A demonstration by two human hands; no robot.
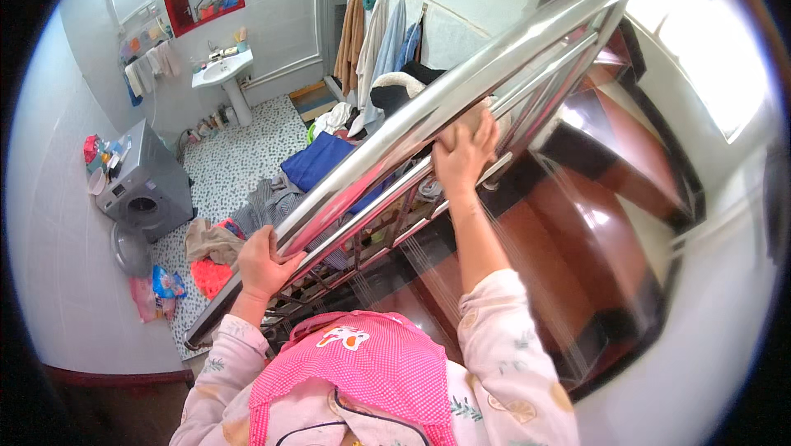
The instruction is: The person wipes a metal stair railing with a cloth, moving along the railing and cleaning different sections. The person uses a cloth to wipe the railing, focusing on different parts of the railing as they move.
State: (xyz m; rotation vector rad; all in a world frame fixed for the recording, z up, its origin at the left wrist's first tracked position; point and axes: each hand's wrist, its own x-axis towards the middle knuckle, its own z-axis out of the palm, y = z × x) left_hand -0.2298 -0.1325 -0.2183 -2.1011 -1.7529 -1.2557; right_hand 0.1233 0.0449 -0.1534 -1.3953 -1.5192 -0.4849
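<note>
A polished metal stair handrail [395, 137] slants across the view from lower left to upper right. My left hand [266, 260] rests at its lower part, fingers over the thick top tube and thumb along the side towards the thinner rail. Farther up, my right hand [465, 146] is at the balustrade just below the top tube, its fingers spread and partly hidden behind the rails. Whether it grips a rail or something brownish beneath the fingers cannot be told. A pink checked apron [364, 359] covers my front.
Glossy red-brown stairs [544, 242] with dark edges lie to the right. Beyond the balustrade are a blue cloth [318, 159], heaped clothes [213, 242], a grey front-loading washing machine [148, 186], a pedestal washbasin [224, 69] and hanging towels [349, 41].
</note>
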